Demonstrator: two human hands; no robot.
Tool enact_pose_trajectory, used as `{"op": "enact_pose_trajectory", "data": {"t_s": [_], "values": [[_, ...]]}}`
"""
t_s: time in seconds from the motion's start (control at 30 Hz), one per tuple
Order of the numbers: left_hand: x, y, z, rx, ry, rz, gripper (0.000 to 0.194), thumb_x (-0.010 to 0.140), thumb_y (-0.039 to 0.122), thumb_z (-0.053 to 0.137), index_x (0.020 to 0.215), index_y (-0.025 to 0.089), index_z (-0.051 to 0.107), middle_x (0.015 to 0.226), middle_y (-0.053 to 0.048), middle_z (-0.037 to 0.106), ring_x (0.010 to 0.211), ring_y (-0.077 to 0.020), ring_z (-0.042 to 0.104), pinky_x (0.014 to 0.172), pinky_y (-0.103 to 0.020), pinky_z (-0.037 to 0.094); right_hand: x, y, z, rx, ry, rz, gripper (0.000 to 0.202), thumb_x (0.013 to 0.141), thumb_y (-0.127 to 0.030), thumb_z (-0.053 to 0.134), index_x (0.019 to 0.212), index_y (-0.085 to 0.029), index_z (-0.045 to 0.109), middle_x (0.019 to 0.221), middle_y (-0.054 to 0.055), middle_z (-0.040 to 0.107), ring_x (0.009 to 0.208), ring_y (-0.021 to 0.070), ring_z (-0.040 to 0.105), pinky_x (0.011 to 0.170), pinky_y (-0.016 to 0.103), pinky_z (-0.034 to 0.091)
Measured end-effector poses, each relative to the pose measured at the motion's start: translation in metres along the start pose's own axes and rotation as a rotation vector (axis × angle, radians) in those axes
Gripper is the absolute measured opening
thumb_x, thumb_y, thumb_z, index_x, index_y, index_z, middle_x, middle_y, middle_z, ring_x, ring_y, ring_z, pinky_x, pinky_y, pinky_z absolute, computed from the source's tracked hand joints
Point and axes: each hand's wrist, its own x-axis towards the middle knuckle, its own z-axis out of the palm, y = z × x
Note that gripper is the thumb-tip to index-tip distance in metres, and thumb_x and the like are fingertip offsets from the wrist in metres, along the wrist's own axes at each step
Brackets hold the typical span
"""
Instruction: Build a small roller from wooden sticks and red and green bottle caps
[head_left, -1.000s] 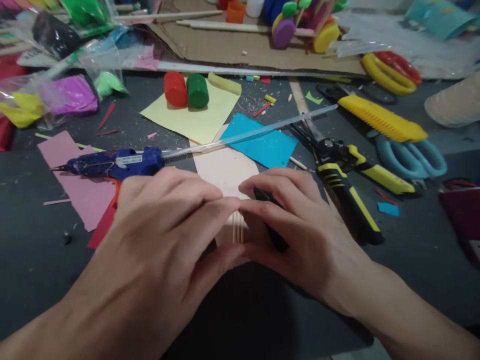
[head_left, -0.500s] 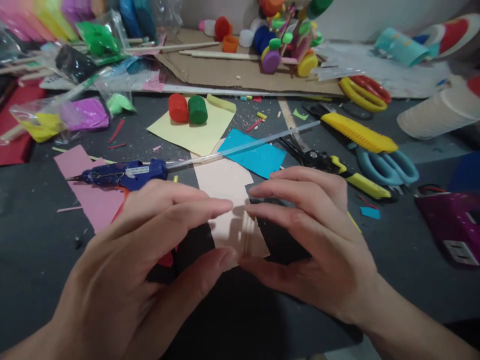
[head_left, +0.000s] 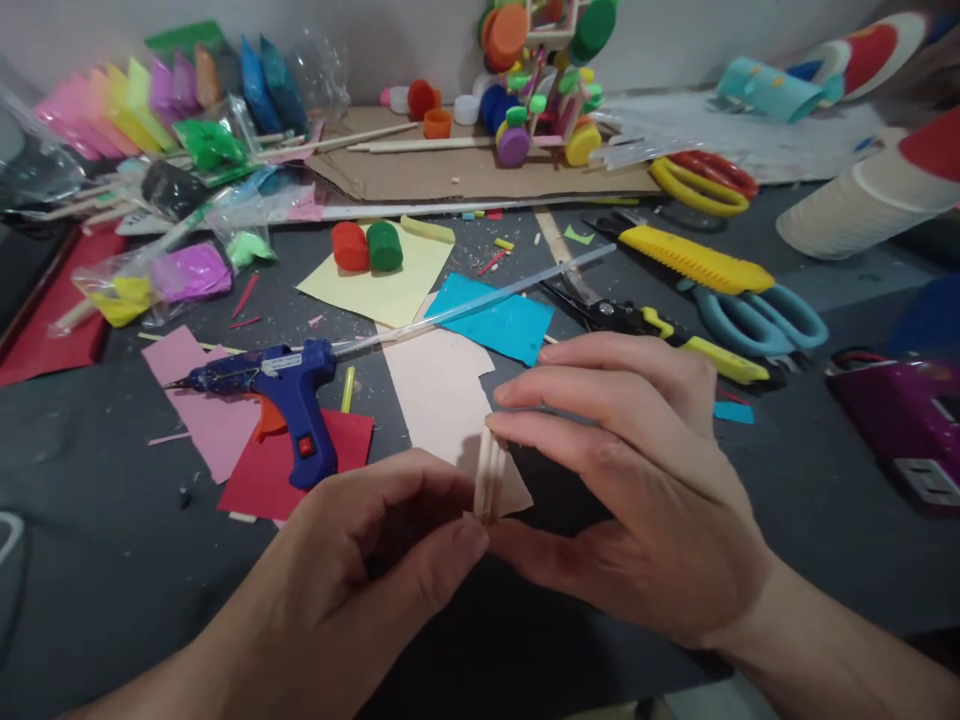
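Between my two hands stand several short wooden sticks point(head_left: 490, 475), side by side and upright. My right hand point(head_left: 630, 480) pinches them, index finger at the upper end and thumb near the lower end. My left hand point(head_left: 382, 560) is closed at their lower left, its thumb tip touching the bottom; its fingertips are partly hidden behind the sticks. Below lies a pale pink paper strip point(head_left: 435, 390). Left of it, a blue glue gun point(head_left: 296, 400) with a long clear glue stick point(head_left: 480, 300) rests on red paper point(head_left: 255, 470) and pink paper point(head_left: 199, 400).
Red and green caps point(head_left: 367, 247) stand on yellow paper point(head_left: 405, 290). Blue paper point(head_left: 491, 320), pliers point(head_left: 637, 320), a yellow cutter point(head_left: 697, 258) and blue-handled scissors point(head_left: 757, 315) lie ahead. Paper cups point(head_left: 855, 210) and a purple box point(head_left: 892, 420) are at right. Clay packets line the back left.
My left hand's fingers have drawn down and closed in at the foot of the sticks. The view has shifted, so more of the glue gun and red paper shows.
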Motion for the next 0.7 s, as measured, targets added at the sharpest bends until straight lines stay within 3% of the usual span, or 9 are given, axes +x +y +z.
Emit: {"op": "enact_pose_trajectory", "data": {"t_s": [0.1,0.27,0.4,0.57,0.7], "values": [[0.0021,0.0024,0.0005,-0.195,-0.033,-0.004,0.017,0.091,0.041,0.068,0.096,0.028,0.077,0.064,0.004,0.055,0.056,-0.0078,0.041,0.053,-0.017,0.038,0.0008,-0.0015,-0.0039,0.048,-0.010,0.022,0.038,0.088,-0.049,0.070,0.115,-0.024,0.061,0.116,0.005,0.069,0.122,0.0309,0.056,0.105,0.050,0.044],[0.0046,-0.0010,0.0006,-0.357,-0.118,-0.046,0.028,0.089,0.049,0.069,0.100,0.025,0.077,0.085,-0.001,0.064,0.071,-0.0107,0.050,0.063,-0.019,0.043,0.0027,-0.0048,-0.0069,0.123,0.002,0.025,0.039,0.088,-0.049,0.072,0.113,-0.021,0.061,0.115,0.007,0.068,0.125,0.0286,0.052,0.108,0.046,0.043],[0.0051,-0.0004,0.0048,-0.401,-0.050,-0.033,0.018,0.087,0.041,0.073,0.092,0.023,0.074,0.086,-0.001,0.065,0.079,-0.0128,0.055,0.075,-0.022,0.046,0.0019,-0.0066,-0.0028,0.131,0.017,0.016,0.036,0.088,-0.047,0.071,0.112,-0.022,0.061,0.114,0.005,0.068,0.124,0.0270,0.053,0.109,0.046,0.043],[0.0045,0.0032,0.0062,-0.373,0.031,-0.008,0.012,0.092,0.033,0.068,0.088,0.022,0.071,0.076,0.000,0.064,0.073,-0.0124,0.056,0.070,-0.022,0.045,0.0010,-0.0063,0.0004,0.114,0.021,-0.019,0.033,0.090,-0.044,0.068,0.115,-0.023,0.062,0.117,0.004,0.068,0.122,0.0268,0.055,0.109,0.047,0.043],[0.0063,-0.0045,0.0020,-0.441,-0.054,0.003,0.018,0.096,0.036,0.062,0.095,0.024,0.075,0.081,-0.001,0.065,0.070,-0.0108,0.051,0.066,-0.022,0.041,0.0010,-0.0071,-0.0016,0.147,0.022,0.024,0.034,0.090,-0.045,0.068,0.114,-0.022,0.062,0.118,0.005,0.068,0.125,0.0280,0.054,0.110,0.047,0.043]]}}
